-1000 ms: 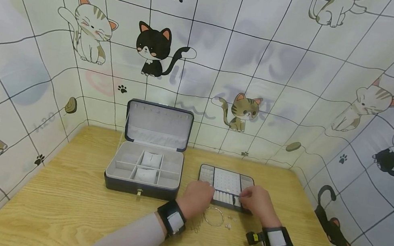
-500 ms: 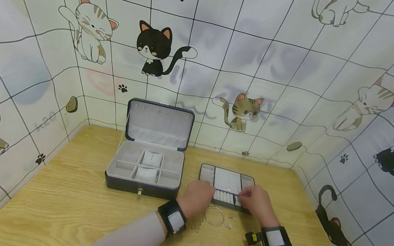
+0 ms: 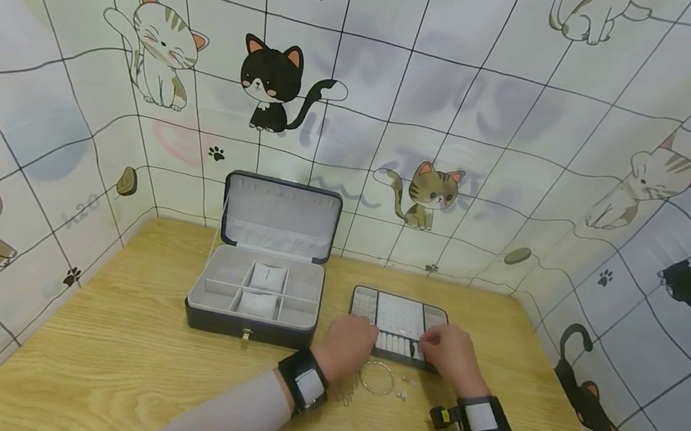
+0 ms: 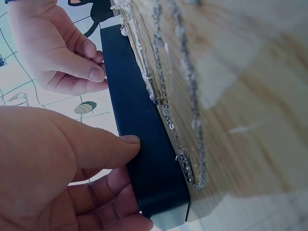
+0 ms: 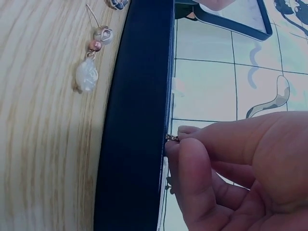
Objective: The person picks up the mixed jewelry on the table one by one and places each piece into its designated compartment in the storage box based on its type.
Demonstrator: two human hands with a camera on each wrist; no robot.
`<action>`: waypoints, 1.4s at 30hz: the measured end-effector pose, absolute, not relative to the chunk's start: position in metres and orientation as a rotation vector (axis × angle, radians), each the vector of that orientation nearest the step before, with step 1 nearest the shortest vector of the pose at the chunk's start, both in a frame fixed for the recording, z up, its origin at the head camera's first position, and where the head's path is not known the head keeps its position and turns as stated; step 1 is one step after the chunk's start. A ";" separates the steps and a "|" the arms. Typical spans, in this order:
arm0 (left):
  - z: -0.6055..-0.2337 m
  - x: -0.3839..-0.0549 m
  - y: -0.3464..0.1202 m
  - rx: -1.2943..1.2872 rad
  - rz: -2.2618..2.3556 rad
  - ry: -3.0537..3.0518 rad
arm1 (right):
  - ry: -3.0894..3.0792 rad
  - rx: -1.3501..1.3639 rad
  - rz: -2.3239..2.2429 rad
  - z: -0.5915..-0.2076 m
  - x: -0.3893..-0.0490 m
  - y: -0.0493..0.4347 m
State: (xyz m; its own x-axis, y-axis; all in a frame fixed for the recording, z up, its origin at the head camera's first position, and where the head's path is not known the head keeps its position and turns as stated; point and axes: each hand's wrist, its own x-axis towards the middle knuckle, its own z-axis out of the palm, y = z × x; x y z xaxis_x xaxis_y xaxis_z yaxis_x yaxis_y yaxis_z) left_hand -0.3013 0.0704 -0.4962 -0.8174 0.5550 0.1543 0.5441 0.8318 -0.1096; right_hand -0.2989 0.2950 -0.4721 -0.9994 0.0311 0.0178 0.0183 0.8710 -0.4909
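Note:
A shallow jewelry tray (image 3: 399, 314) with a dark blue rim and pale lining lies on the table. My left hand (image 3: 343, 347) grips its left front corner; in the left wrist view the thumb (image 4: 110, 149) presses the dark side wall and the fingers curl around the end. Over the ring rolls at the tray's right front, my right hand (image 3: 454, 356) pinches a small glittering ring (image 5: 172, 137) between thumb and forefinger. Most of the ring is hidden by the fingertips. A silver chain necklace (image 4: 195, 125) lies beside the tray's front wall.
An open dark blue jewelry box (image 3: 218, 323) with two white cushions stands to the left. In front of the tray lie a thin bangle (image 3: 393, 379) and earrings, one with a white pendant (image 5: 87, 74). A cat-printed cloth wall (image 3: 358, 103) closes off the back.
Both hands stay almost where they were at the tray. The whole head view shifts very slightly; nothing is picked up or let go.

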 end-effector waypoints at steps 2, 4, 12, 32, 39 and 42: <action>-0.495 -0.301 0.070 -0.858 0.086 -2.833 | -3.016 -0.045 0.787 -0.471 -0.299 0.295; -0.494 -0.301 0.069 -0.857 0.086 -2.834 | -3.022 -0.048 0.785 -0.470 -0.300 0.294; -0.491 -0.300 0.067 -0.859 0.090 -2.822 | -3.053 -0.077 0.766 -0.467 -0.300 0.291; -0.495 -0.300 0.068 -0.872 0.091 -2.794 | -3.033 -0.015 0.661 -0.470 -0.299 0.288; -0.494 -0.300 0.069 -0.868 0.079 -2.822 | -3.013 0.024 0.627 -0.472 -0.298 0.290; -0.494 -0.299 0.069 -0.871 0.077 -2.829 | -3.014 0.056 0.615 -0.472 -0.298 0.293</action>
State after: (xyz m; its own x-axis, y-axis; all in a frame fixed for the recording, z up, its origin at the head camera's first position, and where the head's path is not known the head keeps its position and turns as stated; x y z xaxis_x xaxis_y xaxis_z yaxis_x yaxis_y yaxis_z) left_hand -0.2991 0.0689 -0.4936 -0.8121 0.5620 0.1566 0.5526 0.8271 -0.1024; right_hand -0.2979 0.2925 -0.4717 -0.9972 -0.0225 0.0711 -0.0486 0.9195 -0.3901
